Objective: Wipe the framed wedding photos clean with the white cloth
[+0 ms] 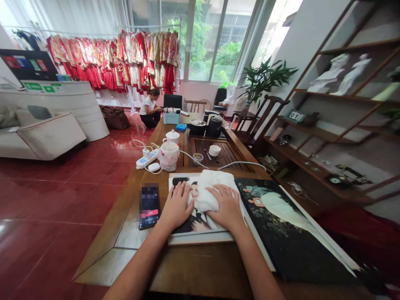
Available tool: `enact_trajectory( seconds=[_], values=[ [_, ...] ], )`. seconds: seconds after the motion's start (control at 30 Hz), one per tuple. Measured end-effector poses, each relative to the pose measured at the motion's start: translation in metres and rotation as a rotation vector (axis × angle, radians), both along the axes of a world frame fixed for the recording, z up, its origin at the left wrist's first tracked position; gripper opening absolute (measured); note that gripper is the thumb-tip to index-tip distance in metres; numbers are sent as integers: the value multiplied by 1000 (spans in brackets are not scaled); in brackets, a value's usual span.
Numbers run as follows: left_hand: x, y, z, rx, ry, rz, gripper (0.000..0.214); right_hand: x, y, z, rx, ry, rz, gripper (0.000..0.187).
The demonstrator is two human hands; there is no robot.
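A photo print (195, 216) of a person in black and white lies on a stack of flat panels on the wooden table. My left hand (178, 206) rests flat on its left part, fingers stretched out. My right hand (227, 206) grips a folded, fluffy white cloth (208, 189), fingers over the top and thumb at its near edge. The cloth covers the upper right of the print. To the right lies a larger dark photo panel (287, 216) with a pale gown. Left of my left hand is a phone (149, 208) with a lit screen.
Beyond the print stand a white cup (169, 156), a lidded mug (173, 136) and a power strip (146, 159) with cables. A tea tray (231, 154) holds a small white bowl (214, 150). A person (150, 109) crouches near the racked red garments (125, 60).
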State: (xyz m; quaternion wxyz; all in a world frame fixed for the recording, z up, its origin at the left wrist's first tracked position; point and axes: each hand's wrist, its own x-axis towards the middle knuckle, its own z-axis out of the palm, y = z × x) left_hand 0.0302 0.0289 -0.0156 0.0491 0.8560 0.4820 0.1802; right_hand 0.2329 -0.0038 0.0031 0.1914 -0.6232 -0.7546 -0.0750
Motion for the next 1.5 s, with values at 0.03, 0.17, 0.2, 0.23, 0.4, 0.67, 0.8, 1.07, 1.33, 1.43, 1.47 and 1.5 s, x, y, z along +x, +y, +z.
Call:
enact_trajectory(
  seconds=[0.03,0.17,0.2,0.23,0.4,0.67,0.8,1.07,1.33,1.43,1.47,1.5],
  values=[
    [0,0,0,1,-1,0,55,-1,6,1,11,0,-4,56],
    [0,0,0,10,-5,-3,54,-4,14,4,52,-12,-19,54],
    [-1,0,-1,12,-7,-4,55,-4,11,4,57,-17,-19,54],
    [-1,0,-1,15,-8,-4,55,-5,7,3,58,-21,-17,54],
    [0,0,-1,12,-3,-1,55,-4,-33,-9,50,-28,-8,58],
    [0,1,-1,5,5,-1,56,-2,-49,-9,20,-4,6,60],
    [0,1,-1,10,5,-4,56,-1,-17,0,19,-9,3,56],
    [0,0,0,9,6,-5,55,-9,3,4,35,-4,-12,53],
    [0,0,-1,28,-3,2,55,-7,-51,-7,-21,-14,68,61],
    [0,0,-1,32,-8,1,55,-3,-43,-5,-42,-4,70,60],
    [0,0,-1,32,-8,0,55,-2,-36,-3,-42,0,65,60],
    [0,1,-2,31,-6,-1,55,-1,-28,-2,-38,5,57,59]
  ],
)
